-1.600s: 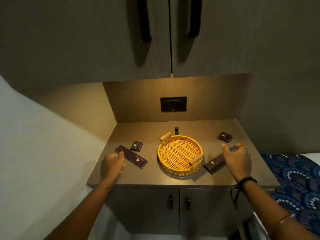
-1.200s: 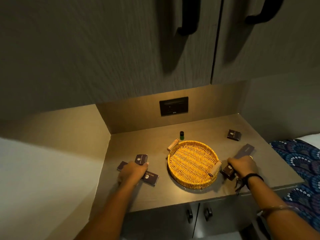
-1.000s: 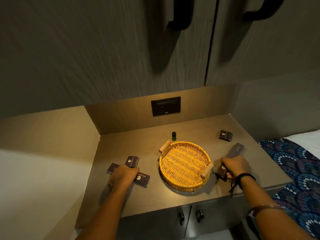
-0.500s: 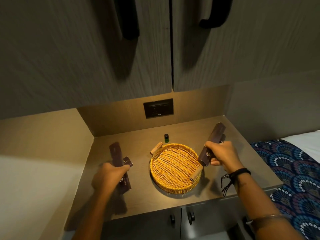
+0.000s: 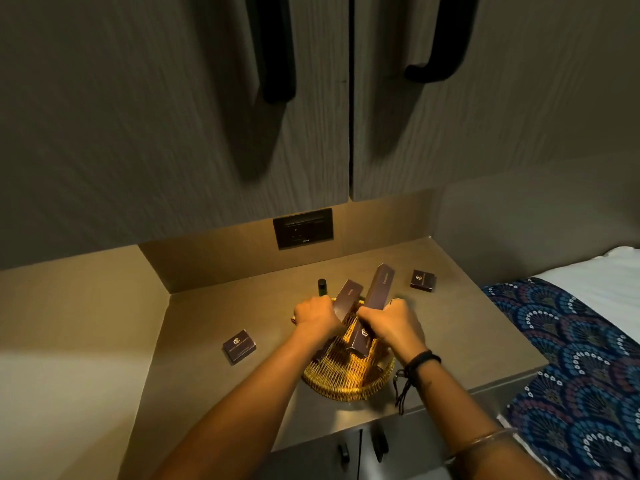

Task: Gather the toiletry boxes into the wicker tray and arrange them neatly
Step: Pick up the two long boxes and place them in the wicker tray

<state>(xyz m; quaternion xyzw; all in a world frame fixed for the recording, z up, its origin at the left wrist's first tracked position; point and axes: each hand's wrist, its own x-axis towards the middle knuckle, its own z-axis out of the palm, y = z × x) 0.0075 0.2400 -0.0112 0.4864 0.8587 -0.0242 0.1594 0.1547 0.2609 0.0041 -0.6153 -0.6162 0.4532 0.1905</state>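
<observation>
Both hands over the wicker tray point(image 5: 349, 382), one long box each. Your left hand point(image 5: 317, 317) has its fingers closed round the left long box point(image 5: 348, 299); your right hand point(image 5: 393, 323) is wrapped round the right long box point(image 5: 372, 308). Both boxes are tilted, far ends pointing to roughly 1 o'clock, near ends down inside the tray. Can't confirm either one touches the weave; your hands and forearms cover it.

Risks from here:
- The boxes sit almost against each other at the hands. Drop one first and it probably lands across the other, so they end up crossed, not parallel.
- The right box's far end sticks out past the tray rim at 12–1 o'clock. Let go at that tilt and it may rest propped on the rim or slide out onto the desk point(image 5: 214, 317).
- The small bottle point(image 5: 322, 287) stands just behind the rim at 11 o'clock, close to your left knuckles. A forward push tips it.
- Forearms lie low over the near rim; dragging back could shift the tray.

Still outside: small box point(image 5: 239, 345) on the desk at 9 o'clock, small box point(image 5: 423, 280) at 2 o'clock.

Pose: both wrists pronated, palms down, forearms converging from 6 o'clock, knuckles nearly meeting over tray centre.
</observation>
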